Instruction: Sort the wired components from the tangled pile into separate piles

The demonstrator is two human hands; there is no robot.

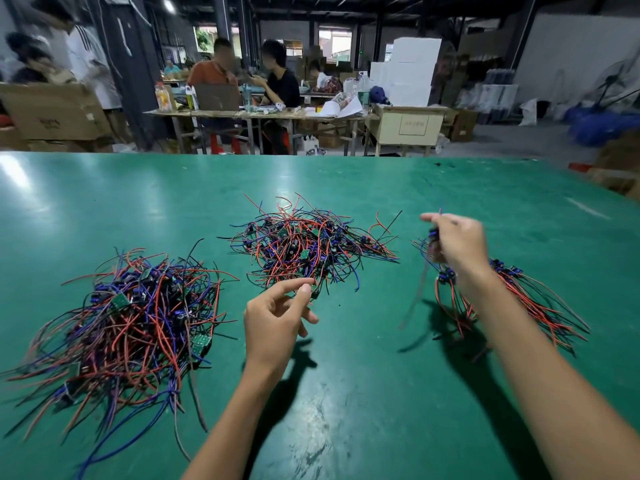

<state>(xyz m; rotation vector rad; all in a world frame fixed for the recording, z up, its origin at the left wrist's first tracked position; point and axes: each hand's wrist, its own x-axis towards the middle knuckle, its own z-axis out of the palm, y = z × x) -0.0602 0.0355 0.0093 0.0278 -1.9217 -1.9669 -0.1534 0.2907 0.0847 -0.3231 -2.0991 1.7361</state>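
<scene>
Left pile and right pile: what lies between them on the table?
In the head view, the middle tangled pile and the left hand lie between them.

A dim warehouse: dark pillars (129, 64), stacked white boxes (412, 64), and people seated at a cluttered table (263, 114).

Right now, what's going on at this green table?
A person is sorting wired components on the green table. The right hand holds one component up above the right pile. The left hand pinches a wire at the near edge of the middle pile. A larger left pile lies untouched.
</scene>
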